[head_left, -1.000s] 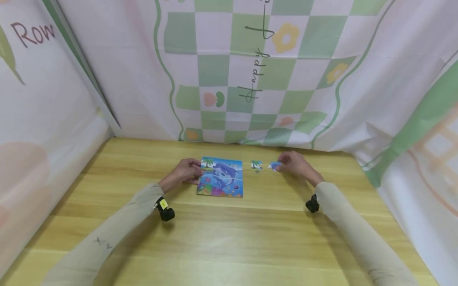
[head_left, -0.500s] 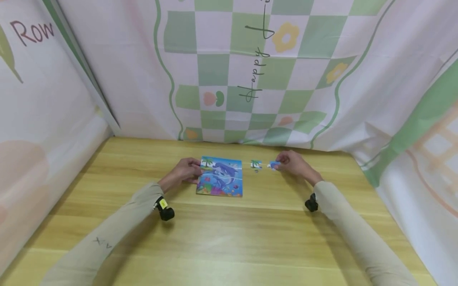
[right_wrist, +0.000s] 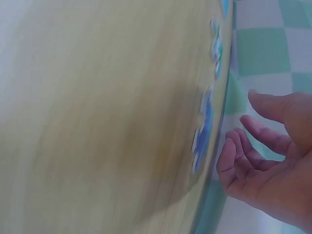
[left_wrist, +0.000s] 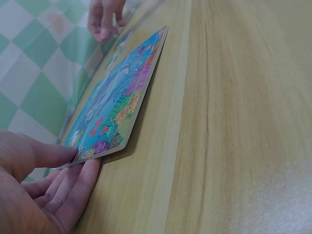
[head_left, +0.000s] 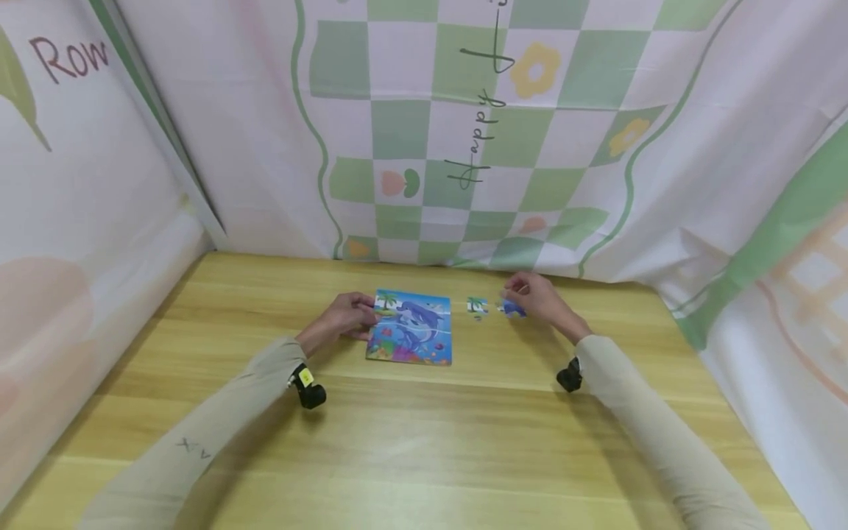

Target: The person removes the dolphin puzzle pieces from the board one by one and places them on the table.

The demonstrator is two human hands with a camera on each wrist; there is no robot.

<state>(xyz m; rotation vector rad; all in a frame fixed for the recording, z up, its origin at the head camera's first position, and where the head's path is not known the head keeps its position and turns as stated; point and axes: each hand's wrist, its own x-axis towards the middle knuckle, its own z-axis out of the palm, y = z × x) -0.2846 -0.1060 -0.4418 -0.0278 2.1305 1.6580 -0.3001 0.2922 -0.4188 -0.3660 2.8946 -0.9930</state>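
Note:
In the head view, my left hand [head_left: 341,316] is at the left side of a dolphin picture board [head_left: 414,331]. The left wrist view shows its thumb on top and fingers underneath, pinching the board's edge. That held end is lifted a little off the table. My right hand [head_left: 536,298] hovers just above a blue dolphin jigsaw piece [head_left: 513,308]. Thumb and fingertips are apart in the right wrist view, with nothing between them. Left of this piece lies a palm-tree jigsaw piece [head_left: 477,305]; whether the two touch is hard to tell.
A wooden table [head_left: 411,442] bears everything. Behind it hangs a green and white checked curtain [head_left: 457,132], close to the jigsaw pieces. White cloth walls [head_left: 99,184] stand at both sides.
My right hand has let go of the blue dolphin jigsaw piece and risen slightly, up and left, leaving it on the table. The left hand keeps its pinch on the board.

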